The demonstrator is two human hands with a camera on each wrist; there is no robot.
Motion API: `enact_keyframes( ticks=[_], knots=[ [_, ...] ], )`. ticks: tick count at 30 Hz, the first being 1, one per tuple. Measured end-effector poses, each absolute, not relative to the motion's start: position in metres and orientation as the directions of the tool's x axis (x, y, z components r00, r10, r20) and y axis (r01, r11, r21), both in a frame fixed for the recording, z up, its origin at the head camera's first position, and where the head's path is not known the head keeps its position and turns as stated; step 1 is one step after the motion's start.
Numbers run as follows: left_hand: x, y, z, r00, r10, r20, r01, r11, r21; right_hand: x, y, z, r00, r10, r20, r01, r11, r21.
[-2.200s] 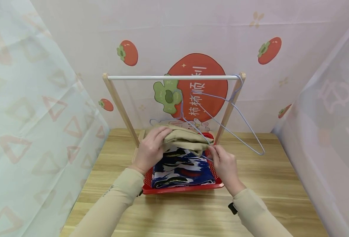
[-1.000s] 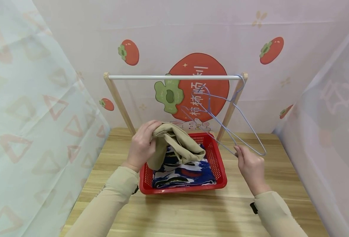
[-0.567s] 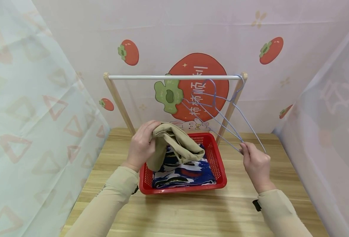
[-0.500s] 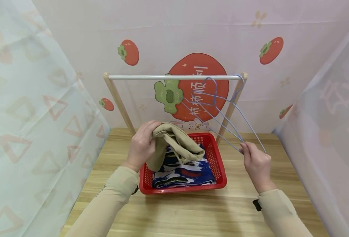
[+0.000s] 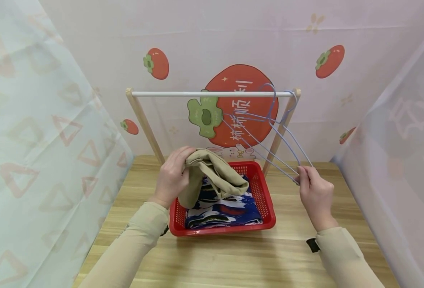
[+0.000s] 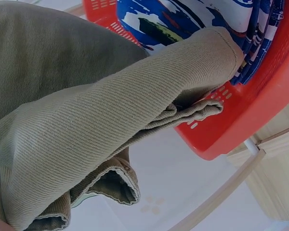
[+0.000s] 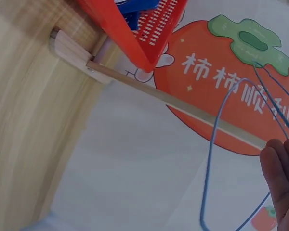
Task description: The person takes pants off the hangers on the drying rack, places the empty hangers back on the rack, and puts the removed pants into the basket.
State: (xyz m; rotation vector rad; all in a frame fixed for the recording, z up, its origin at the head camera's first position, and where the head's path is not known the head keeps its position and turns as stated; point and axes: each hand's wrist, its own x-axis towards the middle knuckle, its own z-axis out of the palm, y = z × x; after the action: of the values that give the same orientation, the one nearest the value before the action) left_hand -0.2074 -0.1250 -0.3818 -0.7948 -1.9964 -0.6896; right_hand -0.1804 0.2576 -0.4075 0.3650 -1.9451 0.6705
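Observation:
In the head view my left hand (image 5: 171, 176) grips a bunched pair of khaki trousers (image 5: 223, 170) above the red basket (image 5: 223, 231). Their ribbed twill and open leg ends (image 6: 116, 185) show up close in the left wrist view. My right hand (image 5: 316, 196) pinches a blue wire hanger (image 5: 290, 147) near its lower corner, apart from the trousers. The hanger's hook rises level with the white rod (image 5: 197, 94); I cannot tell whether they touch. A folded blue, white and black patterned cloth (image 5: 223, 212) lies in the basket.
A second blue wire hanger (image 5: 298, 143) hangs at the right end of the rod, overlapping the held one in view. Wooden posts (image 5: 145, 126) carry the rod. Behind stands a tomato-printed cloth backdrop (image 5: 197, 44); pale cloth walls (image 5: 28, 160) flank the wooden table (image 5: 226, 260).
My right hand has drawn the hanger away from the trousers, to the right, then slightly up toward the rod. My left hand shifted left early on with the trousers, which droop more, then stayed still.

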Motion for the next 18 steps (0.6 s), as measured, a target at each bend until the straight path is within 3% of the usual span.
enact_keyframes(
  ticks=[6, 13, 15, 18],
  knots=[
    [-0.206, -0.125, -0.381, -0.436, 0.273, 0.858, 0.740, 0.651, 0.169, -0.184, 0.264, -0.414, -0.487, 0.085, 0.869, -0.472, 0.812, -0.344],
    [-0.206, -0.124, -0.379, -0.475, 0.258, 0.841, 0.717, 0.668, 0.200, -0.180, 0.271, -0.415, -0.584, 0.130, 0.801, -0.342, 0.856, -0.388],
    [-0.205, -0.124, -0.379, -0.482, 0.261, 0.836, 0.714, 0.670, 0.202, -0.180, 0.271, -0.414, -0.565, 0.134, 0.814, -0.343, 0.859, -0.380],
    [-0.206, -0.123, -0.378, -0.483, 0.267, 0.834, 0.716, 0.669, 0.200, -0.180, 0.265, -0.409, -0.463, 0.104, 0.880, -0.404, 0.859, -0.314]
  ],
)
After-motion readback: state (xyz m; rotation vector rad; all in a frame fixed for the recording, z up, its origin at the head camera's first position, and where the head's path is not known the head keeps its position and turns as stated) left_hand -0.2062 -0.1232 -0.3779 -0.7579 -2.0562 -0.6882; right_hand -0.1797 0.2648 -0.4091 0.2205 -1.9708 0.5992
